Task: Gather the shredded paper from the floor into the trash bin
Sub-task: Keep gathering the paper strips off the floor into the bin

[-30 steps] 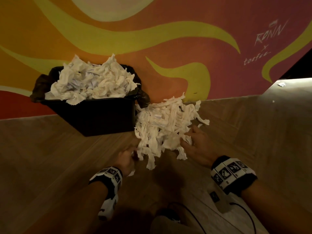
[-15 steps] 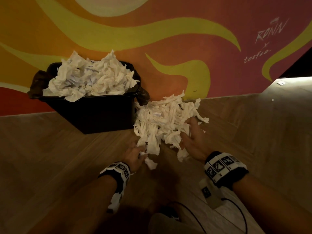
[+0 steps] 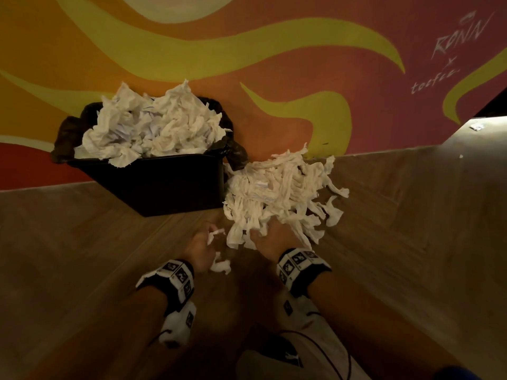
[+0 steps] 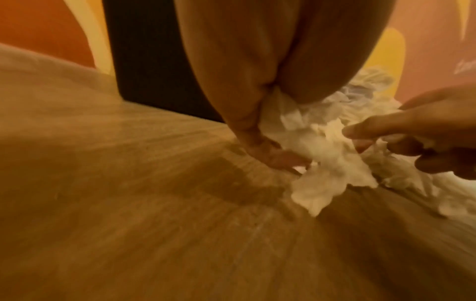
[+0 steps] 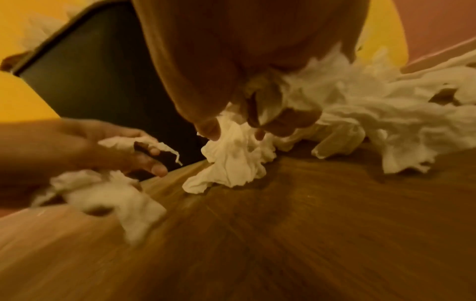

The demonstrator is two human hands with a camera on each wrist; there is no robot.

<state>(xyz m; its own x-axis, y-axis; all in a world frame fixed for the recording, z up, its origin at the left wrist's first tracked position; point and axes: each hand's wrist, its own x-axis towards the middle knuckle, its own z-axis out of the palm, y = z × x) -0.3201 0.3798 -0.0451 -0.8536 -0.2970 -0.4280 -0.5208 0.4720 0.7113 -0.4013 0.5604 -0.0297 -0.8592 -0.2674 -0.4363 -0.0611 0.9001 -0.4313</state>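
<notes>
A heap of white shredded paper (image 3: 279, 196) lies on the wooden floor just right of the black trash bin (image 3: 164, 185), which is piled high with crumpled paper (image 3: 153, 130). My right hand (image 3: 271, 237) grips the near edge of the heap, its fingers curled into the strips (image 5: 231, 154). My left hand (image 3: 203, 245) sits to the left of it and holds a small tuft of strips (image 4: 322, 154), with a loose piece (image 3: 220, 266) hanging below the palm. In the right wrist view a thin strip (image 5: 144, 142) drapes over my left fingers.
A painted orange, yellow and red wall (image 3: 274, 64) runs behind the bin. The bin's dark liner (image 3: 236, 152) bulges at its right corner. Small paper bits (image 3: 476, 127) lie far right on the floor. A cable and my knee (image 3: 307, 357) are at the bottom.
Both hands have drawn closer together at the near edge of the heap. The right hand slid left and curled into the strips; the left hand picked up a small tuft.
</notes>
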